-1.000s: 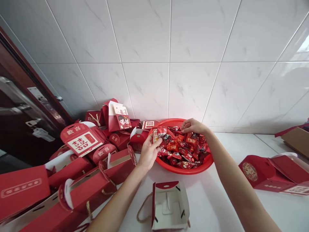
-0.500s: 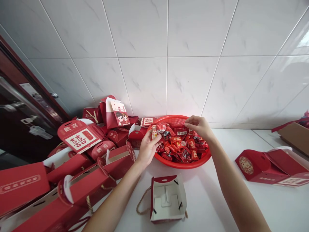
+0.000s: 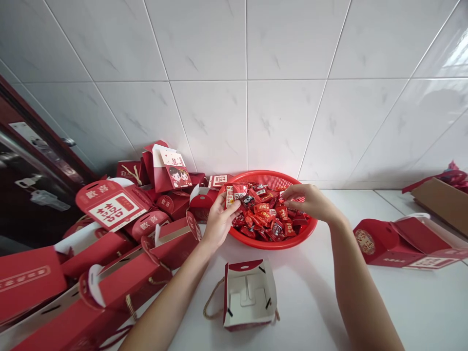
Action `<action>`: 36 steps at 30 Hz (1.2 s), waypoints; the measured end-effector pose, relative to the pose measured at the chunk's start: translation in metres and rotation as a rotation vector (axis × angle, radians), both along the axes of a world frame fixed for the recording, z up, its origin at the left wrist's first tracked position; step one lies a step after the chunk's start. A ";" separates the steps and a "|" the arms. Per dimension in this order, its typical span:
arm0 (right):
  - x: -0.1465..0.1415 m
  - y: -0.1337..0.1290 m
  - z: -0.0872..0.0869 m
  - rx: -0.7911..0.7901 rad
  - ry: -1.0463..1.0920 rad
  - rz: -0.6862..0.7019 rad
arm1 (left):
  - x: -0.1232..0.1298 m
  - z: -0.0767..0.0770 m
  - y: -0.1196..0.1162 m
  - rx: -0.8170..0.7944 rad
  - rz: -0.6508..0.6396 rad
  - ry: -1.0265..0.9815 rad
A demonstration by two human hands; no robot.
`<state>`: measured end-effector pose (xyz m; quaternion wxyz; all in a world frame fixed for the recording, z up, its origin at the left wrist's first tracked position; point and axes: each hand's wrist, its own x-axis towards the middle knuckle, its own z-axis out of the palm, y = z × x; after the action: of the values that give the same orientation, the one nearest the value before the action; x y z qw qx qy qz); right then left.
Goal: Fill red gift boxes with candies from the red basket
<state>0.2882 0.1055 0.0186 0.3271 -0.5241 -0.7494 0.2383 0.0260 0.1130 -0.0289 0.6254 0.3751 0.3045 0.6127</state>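
A red plastic basket (image 3: 270, 243) full of wrapped candies (image 3: 263, 214) stands against the tiled wall. At its left rim, my left hand (image 3: 220, 219) is closed around a few wrapped candies (image 3: 236, 192), held between thumb and fingers. My right hand (image 3: 310, 201) reaches over the basket's right side, its fingers bent together among the candies. What the right fingertips pinch is too small to make out. In front of the basket, an open gift box (image 3: 249, 295) with a white inside and a rope handle sits on the white countertop (image 3: 303, 312).
Several red gift boxes (image 3: 120, 278) crowd the left side, some open, some stacked by the wall. Another red box (image 3: 405, 243) lies at the right, near a brown cardboard box (image 3: 438, 202). A dark door (image 3: 32, 195) borders the far left.
My right hand has shifted slightly down over the candies, with its elbow swung outward. My left hand still holds its candies. The whole view has moved a little.
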 end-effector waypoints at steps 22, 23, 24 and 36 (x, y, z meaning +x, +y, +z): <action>0.006 0.002 -0.009 0.029 0.082 0.002 | -0.001 -0.002 0.001 0.015 -0.011 0.030; 0.006 0.001 -0.007 0.026 0.124 0.001 | -0.001 -0.001 0.000 0.017 -0.012 0.032; 0.006 -0.001 -0.005 0.022 0.164 0.001 | -0.001 -0.001 0.000 0.019 -0.014 0.033; -0.045 -0.025 0.004 -0.043 0.494 0.156 | 0.009 -0.004 -0.006 0.133 0.095 0.172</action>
<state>0.2432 0.0800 0.0227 0.4695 -0.3975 -0.6797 0.3995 0.0348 0.1069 -0.0324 0.5411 0.4520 0.3331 0.6260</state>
